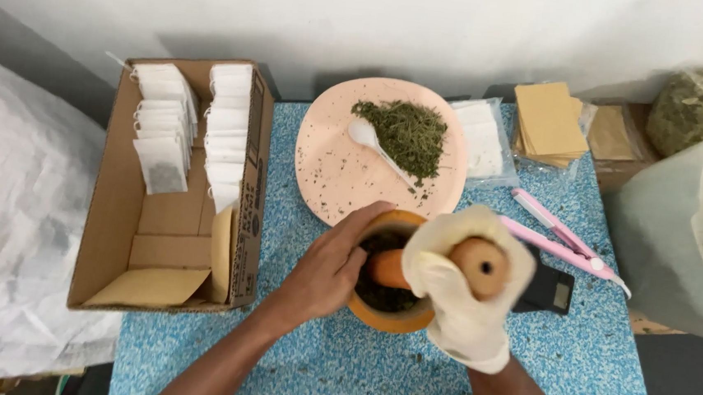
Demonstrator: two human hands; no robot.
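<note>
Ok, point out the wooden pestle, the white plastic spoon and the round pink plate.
wooden pestle point(481, 267), head view, its round top end.
white plastic spoon point(364, 134), head view, its bowl.
round pink plate point(328, 171), head view, bare left part.

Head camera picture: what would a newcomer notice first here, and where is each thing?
At the centre, the right hand in a cream glove grips a wooden pestle inside a round orange-brown mortar holding dark crushed leaves, while the bare left hand steadies its rim. Behind it lies a round pink plate with a heap of dried green herb and a white spoon. At left, an open cardboard box holds rows of white sachets.
</note>
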